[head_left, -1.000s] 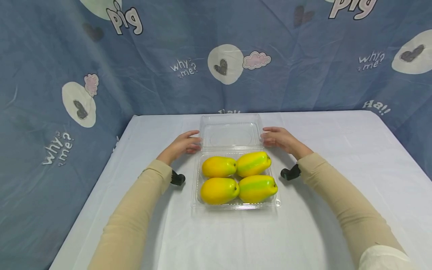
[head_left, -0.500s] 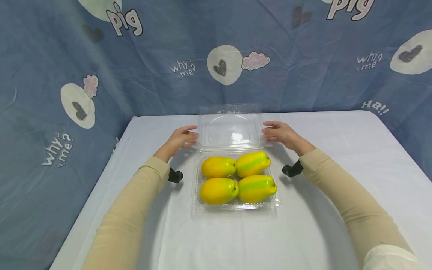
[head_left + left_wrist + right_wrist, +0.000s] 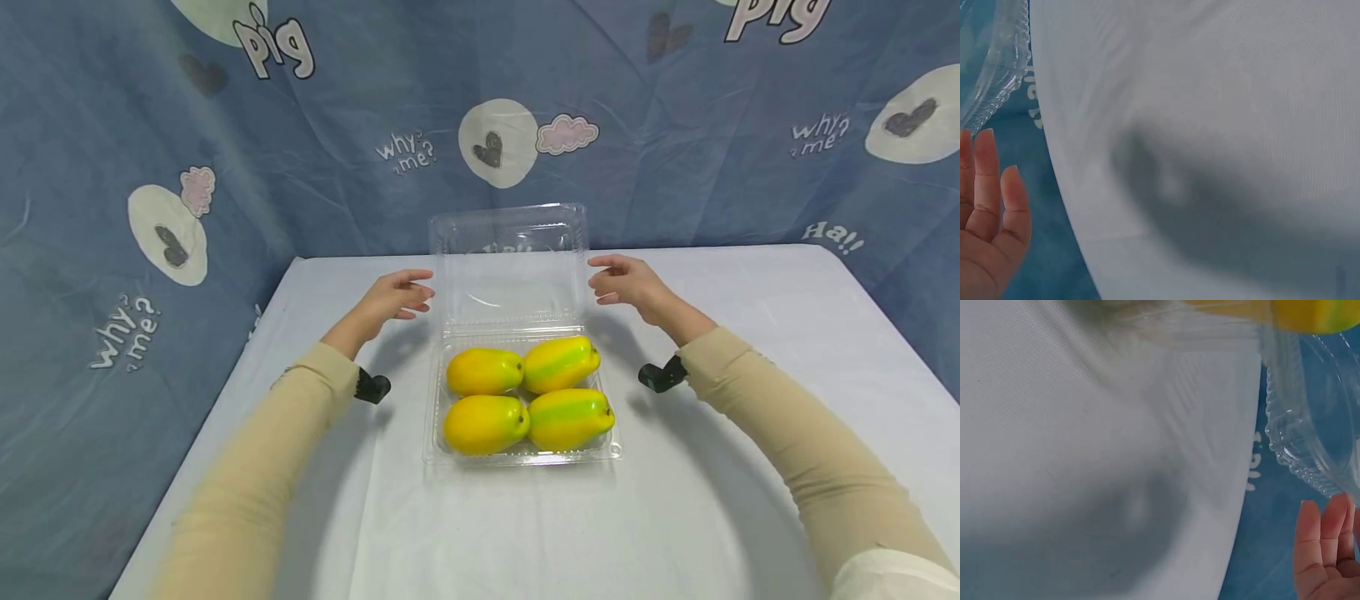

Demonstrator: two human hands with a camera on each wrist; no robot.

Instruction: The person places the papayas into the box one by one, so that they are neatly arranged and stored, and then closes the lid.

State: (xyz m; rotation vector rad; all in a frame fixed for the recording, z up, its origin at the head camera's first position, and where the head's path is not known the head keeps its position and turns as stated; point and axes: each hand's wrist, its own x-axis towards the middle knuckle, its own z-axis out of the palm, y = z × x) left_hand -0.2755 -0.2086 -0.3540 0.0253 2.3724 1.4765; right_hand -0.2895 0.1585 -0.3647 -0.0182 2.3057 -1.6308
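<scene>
A clear plastic clamshell box lies on the table with several yellow-green papayas in its base. Its hinged lid is raised steeply at the back. My left hand is at the lid's left side, fingers extended towards the edge. On the opposite side, my right hand has its fingers extended in the same way. The left wrist view shows fingertips of the left hand at the ribbed lid corner. In the right wrist view, the right hand's fingers meet the lid's rim.
A white cloth covers the table. Behind it and on the left hangs a blue printed curtain. Dark wrist cameras stick out below both sleeves.
The lid has swung up from lying back towards the table to a steep angle. Both hands have risen with it and spread slightly apart. The papayas and base have stayed put.
</scene>
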